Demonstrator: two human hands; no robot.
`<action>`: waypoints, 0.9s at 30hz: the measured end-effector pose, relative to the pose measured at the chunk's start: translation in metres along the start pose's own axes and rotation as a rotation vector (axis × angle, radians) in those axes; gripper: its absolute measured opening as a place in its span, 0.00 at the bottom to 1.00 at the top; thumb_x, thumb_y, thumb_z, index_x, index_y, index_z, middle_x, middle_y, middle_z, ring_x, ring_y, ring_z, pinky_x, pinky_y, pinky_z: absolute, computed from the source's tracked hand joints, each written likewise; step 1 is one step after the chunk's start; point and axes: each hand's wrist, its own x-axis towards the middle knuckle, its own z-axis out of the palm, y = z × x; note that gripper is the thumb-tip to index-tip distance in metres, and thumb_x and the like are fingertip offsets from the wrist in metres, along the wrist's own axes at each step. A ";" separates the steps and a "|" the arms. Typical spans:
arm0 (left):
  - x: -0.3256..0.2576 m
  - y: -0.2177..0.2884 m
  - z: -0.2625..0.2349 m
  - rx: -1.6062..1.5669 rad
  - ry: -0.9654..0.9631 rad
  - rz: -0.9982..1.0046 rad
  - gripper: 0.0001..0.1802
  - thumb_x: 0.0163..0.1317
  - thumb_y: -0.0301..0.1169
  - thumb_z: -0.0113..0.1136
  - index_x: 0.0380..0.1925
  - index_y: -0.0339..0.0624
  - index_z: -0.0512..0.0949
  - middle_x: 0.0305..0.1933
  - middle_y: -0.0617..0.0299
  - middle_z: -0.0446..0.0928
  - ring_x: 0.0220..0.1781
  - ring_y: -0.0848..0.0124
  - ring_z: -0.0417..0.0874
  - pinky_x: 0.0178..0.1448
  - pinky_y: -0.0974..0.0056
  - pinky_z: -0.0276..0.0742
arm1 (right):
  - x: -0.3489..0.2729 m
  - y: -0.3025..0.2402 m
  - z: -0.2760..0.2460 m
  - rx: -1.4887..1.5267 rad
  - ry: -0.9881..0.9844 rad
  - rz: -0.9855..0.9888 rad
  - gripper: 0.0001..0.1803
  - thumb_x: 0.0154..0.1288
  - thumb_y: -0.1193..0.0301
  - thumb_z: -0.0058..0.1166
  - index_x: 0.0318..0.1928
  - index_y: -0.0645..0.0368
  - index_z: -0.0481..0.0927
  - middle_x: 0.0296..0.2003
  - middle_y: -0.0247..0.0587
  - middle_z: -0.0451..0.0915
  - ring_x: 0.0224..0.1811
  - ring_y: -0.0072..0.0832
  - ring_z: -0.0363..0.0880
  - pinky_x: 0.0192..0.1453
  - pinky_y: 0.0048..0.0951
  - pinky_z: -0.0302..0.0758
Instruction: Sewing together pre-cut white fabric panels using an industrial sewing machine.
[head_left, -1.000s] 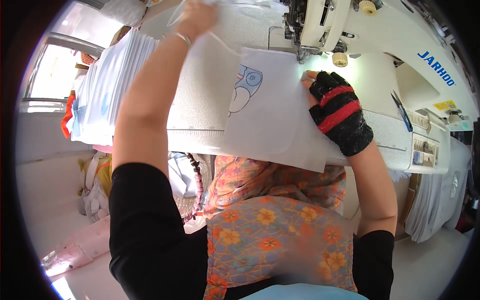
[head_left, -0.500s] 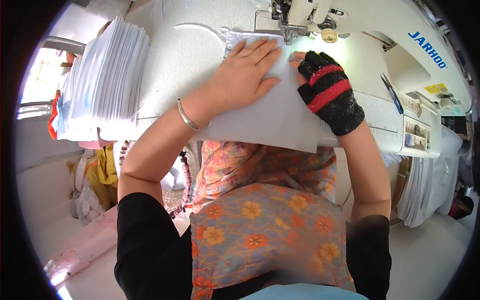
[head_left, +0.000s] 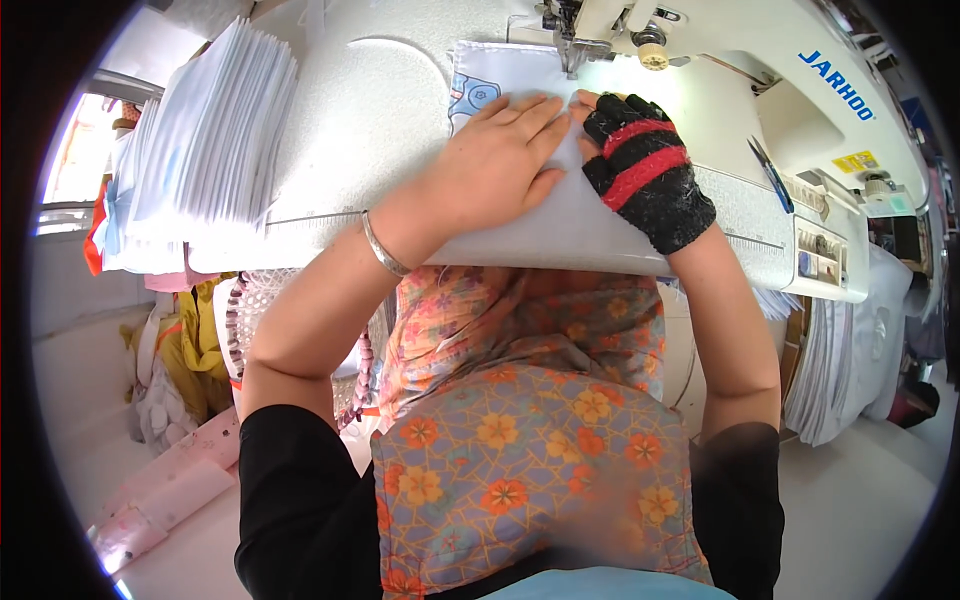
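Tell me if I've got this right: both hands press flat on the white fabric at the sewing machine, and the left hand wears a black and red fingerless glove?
Not quite. In the head view the black and red fingerless glove is on the right hand; the left hand is bare, with a metal bangle at the wrist. The rest holds: both hands press flat on the white fabric at the sewing machine.

Both hands [head_left: 500, 160] flat on white fabric [head_left: 560, 215]

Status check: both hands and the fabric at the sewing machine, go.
Left hand flat on white fabric piece. Right hand, gloved, pressing it beside the presser foot. Nothing blocking the feed.
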 end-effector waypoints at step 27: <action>0.023 -0.054 0.006 0.082 0.025 0.092 0.24 0.56 0.24 0.57 0.56 0.45 0.78 0.64 0.63 0.76 0.66 0.64 0.74 0.69 0.57 0.69 | 0.008 -0.017 -0.006 -0.180 -0.195 0.062 0.29 0.59 0.62 0.60 0.60 0.59 0.74 0.62 0.47 0.73 0.63 0.49 0.71 0.69 0.47 0.65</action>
